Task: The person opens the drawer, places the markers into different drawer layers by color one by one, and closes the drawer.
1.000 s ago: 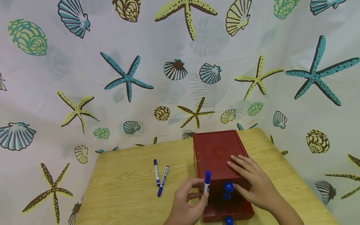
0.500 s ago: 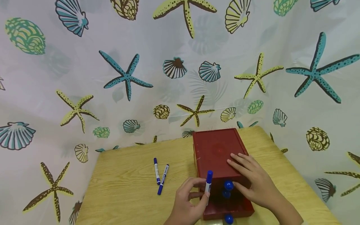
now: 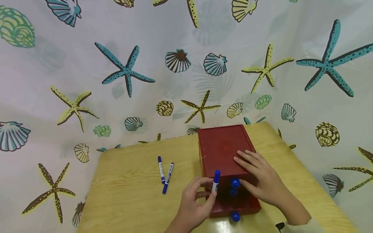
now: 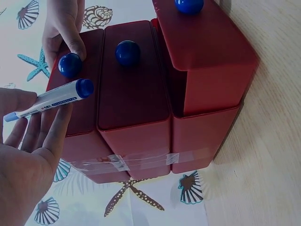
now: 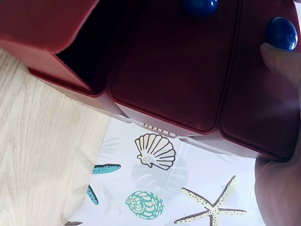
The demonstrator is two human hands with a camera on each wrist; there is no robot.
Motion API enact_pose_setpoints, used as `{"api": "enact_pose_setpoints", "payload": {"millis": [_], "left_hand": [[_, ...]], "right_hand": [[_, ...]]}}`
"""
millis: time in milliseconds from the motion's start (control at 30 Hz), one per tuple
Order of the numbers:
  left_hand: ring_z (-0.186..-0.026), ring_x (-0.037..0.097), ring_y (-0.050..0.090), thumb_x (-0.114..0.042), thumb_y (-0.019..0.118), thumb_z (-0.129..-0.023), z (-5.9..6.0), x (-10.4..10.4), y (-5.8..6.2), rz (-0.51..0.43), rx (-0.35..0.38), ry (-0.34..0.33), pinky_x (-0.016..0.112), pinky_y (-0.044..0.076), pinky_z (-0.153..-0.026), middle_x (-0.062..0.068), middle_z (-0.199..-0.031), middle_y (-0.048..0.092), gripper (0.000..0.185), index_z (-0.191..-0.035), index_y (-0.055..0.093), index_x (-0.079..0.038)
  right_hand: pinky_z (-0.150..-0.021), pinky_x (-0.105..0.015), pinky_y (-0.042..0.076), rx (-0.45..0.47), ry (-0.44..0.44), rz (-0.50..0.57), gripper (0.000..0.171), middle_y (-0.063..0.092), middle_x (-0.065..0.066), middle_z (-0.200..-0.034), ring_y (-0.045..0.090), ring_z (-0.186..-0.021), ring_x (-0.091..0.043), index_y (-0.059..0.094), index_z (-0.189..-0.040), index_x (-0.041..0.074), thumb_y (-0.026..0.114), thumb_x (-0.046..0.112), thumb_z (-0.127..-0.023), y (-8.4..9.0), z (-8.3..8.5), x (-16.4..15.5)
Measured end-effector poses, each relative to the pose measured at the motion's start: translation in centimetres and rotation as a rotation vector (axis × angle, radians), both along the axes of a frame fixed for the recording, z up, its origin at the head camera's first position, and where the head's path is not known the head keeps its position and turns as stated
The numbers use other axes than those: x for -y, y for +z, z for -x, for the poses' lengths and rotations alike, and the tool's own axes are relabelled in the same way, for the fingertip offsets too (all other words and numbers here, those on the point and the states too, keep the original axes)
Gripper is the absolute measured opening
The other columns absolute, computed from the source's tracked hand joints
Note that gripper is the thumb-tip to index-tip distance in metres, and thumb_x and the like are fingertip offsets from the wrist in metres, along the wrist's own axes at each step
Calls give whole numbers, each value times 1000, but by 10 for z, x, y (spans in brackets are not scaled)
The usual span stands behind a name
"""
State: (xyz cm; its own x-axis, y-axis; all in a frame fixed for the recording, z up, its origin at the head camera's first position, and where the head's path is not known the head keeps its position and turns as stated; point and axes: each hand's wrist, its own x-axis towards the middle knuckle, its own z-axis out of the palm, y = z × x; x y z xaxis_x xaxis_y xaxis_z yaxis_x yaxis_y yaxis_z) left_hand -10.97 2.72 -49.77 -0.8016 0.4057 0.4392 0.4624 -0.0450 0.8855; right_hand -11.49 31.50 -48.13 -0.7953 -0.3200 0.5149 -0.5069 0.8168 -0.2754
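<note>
Tabletop (image 3: 131, 200), light wood grain, carries all items; seashell-print curtain hangs behind it.

Drawer chest (image 3: 224, 152), dark red, three drawers with round blue knobs, serves as landmark. The bottom drawer (image 3: 236, 207) stands pulled out toward the person; the upper two sit closed.

Right hand (image 3: 262, 181) rests flat on the chest's top, fingers fairly straight, thumb down against the top knob (image 3: 235, 183).

Left hand (image 3: 193, 207), just left of the chest's front, pinches a marker (image 3: 215, 181) between thumb and fingertips. This hand is nearest the open drawer.

Marker, held: white barrel, blue cap uppermost, long axis near upright, just above the open drawer's left edge.

Two more markers (image 3: 164, 174), blue-capped, lie side by side well left of the chest.
</note>
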Motion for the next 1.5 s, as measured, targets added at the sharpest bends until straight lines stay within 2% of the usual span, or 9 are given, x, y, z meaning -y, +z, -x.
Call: {"api": "enact_pose_setpoints", "payload": {"millis": [167,433,567,733,1000,1100,1200,1367,1500], "left_hand": [[-102,18,71,-4,71,-100,1,-1,-1,7,15,-10,33,66,-81,2,-119,67,36,-131,64,-23],[-105,19,71,-3,71,-100,-1,-2,-5,29,82,-36,32,65,-85,4,-119,65,35,-128,65,-23],[-105,17,70,-2,71,-100,-3,-4,-11,36,51,-49,32,65,-84,4,-118,65,33,-128,66,-21],[-104,14,72,1,71,-99,-5,-6,-20,29,-43,-60,32,66,-82,5,-116,67,33,-127,66,-16],[-100,12,74,5,73,-94,1,-7,-26,65,-208,6,31,66,-78,4,-109,70,31,-121,67,-9],[-99,14,75,7,75,-92,2,-7,-29,78,-228,8,31,65,-79,5,-108,70,29,-117,69,-8],[-93,17,73,6,77,-90,3,-7,-35,139,-243,18,29,64,-75,5,-105,71,27,-113,70,-6],[-95,15,69,0,83,-87,5,-6,-47,331,-298,54,27,61,-81,5,-105,73,29,-112,70,-7],[-98,15,70,-4,83,-89,6,-5,-51,347,-253,29,27,61,-86,6,-107,74,27,-113,71,-8]], "right_hand": [[-134,-30,8,4,3,3,84,55,-7,-159,45,-149,-35,60,-152,22,95,25,-76,0,1,0],[-133,-26,5,7,-1,4,84,56,-6,-159,45,-148,-35,60,-152,22,95,25,-76,0,0,0],[-134,-26,6,9,-3,9,84,56,-6,-159,45,-148,-35,61,-152,22,95,24,-75,0,-2,1],[-134,-28,7,2,5,7,83,56,-8,-158,45,-148,-35,61,-152,21,94,23,-75,-3,-4,1],[-135,-30,7,-2,15,-3,81,55,-9,-159,44,-149,-36,60,-152,20,92,25,-78,0,1,-2],[-135,-32,9,0,15,-4,81,55,-9,-159,44,-148,-37,60,-152,20,92,26,-78,1,2,-2],[-135,-31,8,3,11,-4,81,55,-8,-159,45,-148,-36,60,-152,20,92,26,-78,1,1,-2],[-134,-28,5,-4,14,1,82,56,-9,-159,45,-147,-37,61,-152,21,93,24,-77,1,1,-1],[-135,-31,8,3,11,1,81,55,-8,-159,45,-148,-37,61,-152,21,93,25,-77,2,1,-1]]}}
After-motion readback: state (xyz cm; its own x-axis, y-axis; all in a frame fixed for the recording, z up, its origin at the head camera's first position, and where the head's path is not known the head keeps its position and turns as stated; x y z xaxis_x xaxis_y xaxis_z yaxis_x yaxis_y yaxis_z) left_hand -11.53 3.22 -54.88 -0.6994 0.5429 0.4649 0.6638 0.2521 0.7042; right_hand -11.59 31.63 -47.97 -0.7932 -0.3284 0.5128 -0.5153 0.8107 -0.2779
